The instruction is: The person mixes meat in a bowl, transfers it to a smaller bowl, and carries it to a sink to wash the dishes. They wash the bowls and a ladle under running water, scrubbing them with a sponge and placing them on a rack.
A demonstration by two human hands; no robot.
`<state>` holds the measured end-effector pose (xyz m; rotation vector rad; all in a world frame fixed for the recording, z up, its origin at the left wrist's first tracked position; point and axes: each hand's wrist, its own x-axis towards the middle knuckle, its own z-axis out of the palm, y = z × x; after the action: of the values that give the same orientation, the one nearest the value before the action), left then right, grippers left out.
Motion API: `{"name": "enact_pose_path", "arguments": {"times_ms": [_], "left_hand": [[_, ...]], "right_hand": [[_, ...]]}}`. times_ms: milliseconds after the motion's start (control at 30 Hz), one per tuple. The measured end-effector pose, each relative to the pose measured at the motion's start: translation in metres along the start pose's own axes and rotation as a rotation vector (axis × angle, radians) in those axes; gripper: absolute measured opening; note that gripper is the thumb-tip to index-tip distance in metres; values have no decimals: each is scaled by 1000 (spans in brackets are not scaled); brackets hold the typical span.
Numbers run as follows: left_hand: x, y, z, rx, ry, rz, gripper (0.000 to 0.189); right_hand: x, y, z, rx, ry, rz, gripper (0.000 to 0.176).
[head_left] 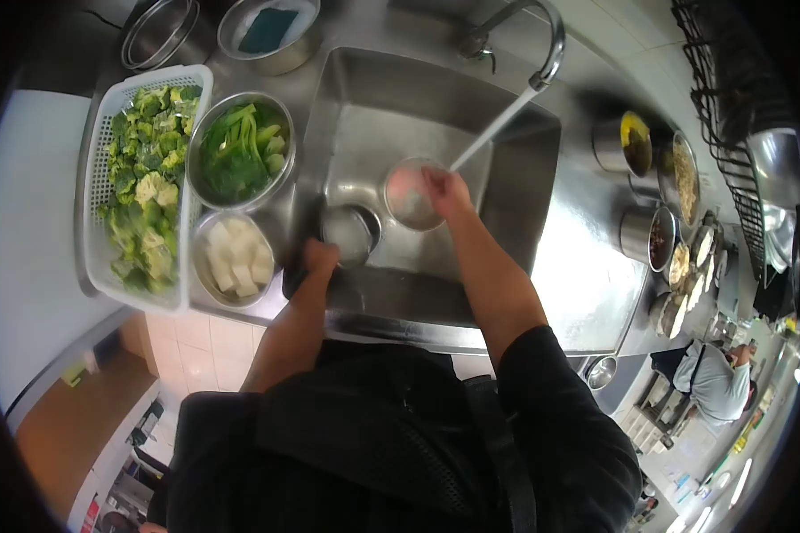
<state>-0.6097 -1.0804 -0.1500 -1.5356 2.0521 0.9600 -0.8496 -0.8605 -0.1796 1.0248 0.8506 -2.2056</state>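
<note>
In the sink (391, 75), my left hand (322, 256) is closed on the edge of a small metal bowl (348, 233), blurred by motion. My right hand (449, 191) grips the right rim of a round bowl (415, 213). Something pinkish shows inside that bowl, too blurred to name. A stream of water (498, 124) runs from the faucet (556, 53) and comes down beside my right hand, at the bowl's rim.
Left of the sink stand a white basket (196, 84) of broccoli, a bowl of leafy greens (240, 147) and a bowl of white cubes (233, 258). A pot with a blue-green cloth (268, 31) stands behind. Metal containers (636, 233) line the right. A person (716, 382) works farther off.
</note>
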Motion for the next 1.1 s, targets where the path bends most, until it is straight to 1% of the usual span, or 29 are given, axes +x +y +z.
{"name": "enact_pose_path", "arguments": {"times_ms": [33, 67, 100, 167, 200, 267, 300, 333, 367, 400, 467, 500, 533, 567, 600, 633, 700, 733, 800, 833, 900, 933, 1000, 1033, 1067, 1100], "left_hand": [[1, -3, -1, 1, 5, 14, 36], [0, -4, -2, 18, -35, 14, 41], [-2, -4, -2, 35, -78, 11, 46], [-7, 2, -2, 31, -53, 7, 48], [-8, 6, -2, 23, -27, -4, 51], [28, -21, 33, 23, 9, 24, 53], [40, -28, 47, 22, 44, 45, 55], [34, -23, 44, 18, 37, 48, 55], [23, -15, 35, -66, -61, -24, 57], [17, -10, 33, -150, -157, -100, 59], [24, -17, 45, -144, -172, -109, 60], [29, -21, 51, -132, -175, -111, 60], [33, -26, 57, -132, -174, -123, 60], [37, -31, 63, -135, -132, -132, 59], [43, -37, 70, -137, -91, -139, 58], [52, -49, 81, -132, -92, -147, 58], [70, -74, 103, -198, -34, -46, 60], [76, -78, 112, -195, -38, -55, 60], [83, -78, 123, -58, 125, -102, 52], [84, -77, 124, -57, 118, -110, 52], [79, -71, 115, -87, 134, 13, 61], [73, -66, 109, -82, 124, 5, 61], [71, -64, 101, 105, 172, 134, 60], [66, -52, 87, 112, 172, 137, 60], [59, -37, 71, 175, 61, 95, 57], [48, -21, 58, 238, -48, 52, 55]], "right_hand": [[11, 3, -11, -307, -75, -203, 20], [26, 4, -24, -615, -141, -406, 19], [36, 1, -31, -609, -139, -414, 19], [47, -6, -38, -780, 22, -480, 14], [29, -9, -27, -777, 23, -487, 14], [-27, -17, 11, -792, 182, -297, 21], [-18, -20, 1, -793, 185, -306, 21], [7, -20, -26, -1053, -81, -472, 26], [28, -20, -51, -1305, -361, -629, 31], [40, -18, -66, -1316, -358, -626, 31], [53, -8, -84, -1406, -365, -590, 20], [50, 0, -83, -1414, -371, -580, 20], [44, 13, -83, -1368, -45, -378, 21], [32, 27, -80, -1295, 275, -174, 22], [1, 36, -67, -1589, 125, -301, 24], [-31, 46, -60, -1871, -40, -432, 27], [-48, 76, -85, -2007, 18, -445, 37], [-63, 80, -82, -2011, 16, -434, 37], [-86, 77, -68, -2223, -63, -590, 40], [-85, 74, -63, -2230, -63, -579, 40], [-74, 69, -65, -1993, 19, -537, 40], [-63, 62, -65, -1999, 24, -523, 40], [-30, 40, -63, -1686, 0, -238, 35], [-27, 30, -57, -1323, 20, -125, 31], [-25, 22, -50, -956, 34, -18, 28], [-20, 16, -39, -945, 31, -17, 28]]}}
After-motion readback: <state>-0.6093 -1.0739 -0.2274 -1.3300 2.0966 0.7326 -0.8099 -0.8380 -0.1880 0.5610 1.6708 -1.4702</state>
